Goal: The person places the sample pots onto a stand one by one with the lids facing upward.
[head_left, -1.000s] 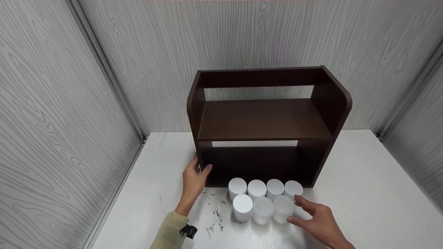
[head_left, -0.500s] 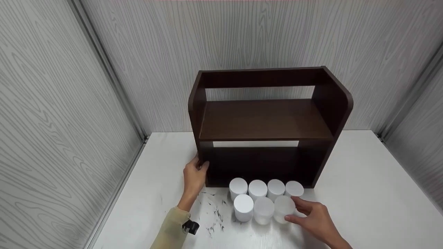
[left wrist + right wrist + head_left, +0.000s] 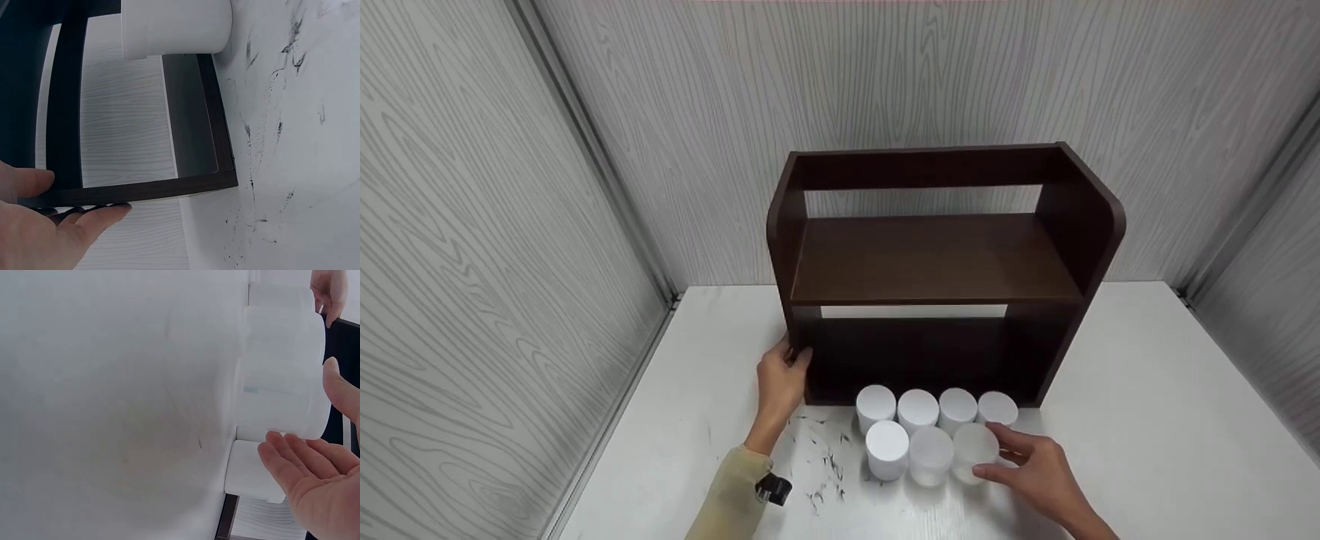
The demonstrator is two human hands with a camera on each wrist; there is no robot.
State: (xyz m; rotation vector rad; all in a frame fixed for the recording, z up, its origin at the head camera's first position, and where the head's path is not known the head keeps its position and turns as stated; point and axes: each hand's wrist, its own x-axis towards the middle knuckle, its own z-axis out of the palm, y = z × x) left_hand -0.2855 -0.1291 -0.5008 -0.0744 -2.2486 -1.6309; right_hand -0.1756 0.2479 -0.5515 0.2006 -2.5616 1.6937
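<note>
A dark brown two-tier shelf (image 3: 937,259) stands upright on the white table. My left hand (image 3: 781,381) grips its left side panel, thumb inside and fingers outside, as the left wrist view also shows. Before the shelf's base several white cylindrical jars (image 3: 918,409) form a back row. The front row holds one white jar (image 3: 887,450) and two translucent jars, the middle one (image 3: 931,456) next to the right-hand one (image 3: 971,450). At that right-hand translucent jar (image 3: 281,402) my right hand (image 3: 1039,472) has thumb and fingers around its side, pinching it on the table.
Dark scuff marks (image 3: 829,465) streak the table (image 3: 697,420) left of the jars. Grey wood-grain panels rise at the back (image 3: 720,97), left (image 3: 472,262) and right (image 3: 1275,300). A black wrist camera (image 3: 774,489) sits at the left sleeve.
My right hand has moved slightly left, closing from a wider spread onto the right-hand translucent jar. The left hand's thumb has drawn in against the shelf's side panel. The jars look unmoved.
</note>
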